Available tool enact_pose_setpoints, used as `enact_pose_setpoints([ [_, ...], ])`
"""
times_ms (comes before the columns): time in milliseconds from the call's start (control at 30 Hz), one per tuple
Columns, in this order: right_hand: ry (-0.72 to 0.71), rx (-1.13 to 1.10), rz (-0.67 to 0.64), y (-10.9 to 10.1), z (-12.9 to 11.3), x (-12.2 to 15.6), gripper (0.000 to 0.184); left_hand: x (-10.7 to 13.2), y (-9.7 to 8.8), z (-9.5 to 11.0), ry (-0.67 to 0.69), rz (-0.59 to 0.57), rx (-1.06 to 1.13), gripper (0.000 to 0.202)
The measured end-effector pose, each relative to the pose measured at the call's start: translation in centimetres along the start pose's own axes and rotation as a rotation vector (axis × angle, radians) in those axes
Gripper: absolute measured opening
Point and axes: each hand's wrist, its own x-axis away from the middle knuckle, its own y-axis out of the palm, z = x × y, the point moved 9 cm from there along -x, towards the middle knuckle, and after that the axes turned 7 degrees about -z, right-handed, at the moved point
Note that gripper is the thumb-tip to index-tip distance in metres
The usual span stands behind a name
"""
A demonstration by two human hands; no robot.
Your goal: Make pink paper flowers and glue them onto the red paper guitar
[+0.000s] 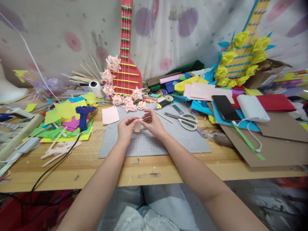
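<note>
Pink and purple spots dot the curtain (pixel 91 19) behind the wooden desk (pixel 151 163). The left hand (pixel 125 128) and right hand (pixel 154 124) are close together, fingertips pinching a small paper piece (pixel 137 128) over the gray cutting mat (pixel 144 147). If they pull too hard, it might rip, since it seems thin. It looks pale pink and hangs down.

Craft workshop: glue gun (pixel 83 119), scissors (pixel 180 117), cutting mat (pixel 154 146).

Black phone (pixel 226 108), perhaps a power bank (pixel 253 108).
</note>
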Motion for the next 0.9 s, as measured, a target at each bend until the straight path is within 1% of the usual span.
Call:
enact_pose_setpoints([
  [133, 0.064, -0.116, -0.030, 0.4, 1.1, -0.3, 0.045, 0.0, -0.1, 0.0, -0.008, 0.000, 0.014, 0.028],
  [233, 0.076, -0.149, 0.000, 0.2, 1.4, -0.3, 0.045, 0.1, 0.1, 0.2, 0.006, -0.020, -0.013, 0.028],
  [367, 0.050, -0.120, 0.024, -0.1, 1.2, -0.4, 0.036, 0.1, 0.1, 0.3, 0.011, -0.026, -0.035, 0.028],
  [467, 0.036, -0.100, 0.032, -0.2, 1.2, -0.4, 0.027, 0.0, 0.2, 0.0, -0.010, -0.031, -0.026, 0.028],
  [533, 0.033, -0.099, 0.026, -0.2, 1.2, -0.4, 0.024, 0.0, 0.2, -0.3, -0.034, -0.029, -0.003, 0.029],
  [633, 0.037, -0.104, 0.008, -0.1, 1.1, -0.4, 0.024, -0.1, 0.3, -0.7, -0.056, -0.023, 0.041, 0.033],
  [700, 0.055, -0.108, -0.008, 0.0, 1.1, -0.4, 0.025, -0.1, 0.2, -0.7, -0.047, -0.017, 0.050, 0.037],
  [767, 0.082, -0.099, -0.037, 0.3, 1.2, -0.4, 0.027, -0.1, 0.1, -0.4, -0.022, -0.002, 0.034, 0.041],
  [900, 0.122, -0.025, -0.095, 0.8, 1.1, -0.2, 0.025, 0.0, 0.0, 0.1, 0.028, -0.007, -0.045, 0.039],
])
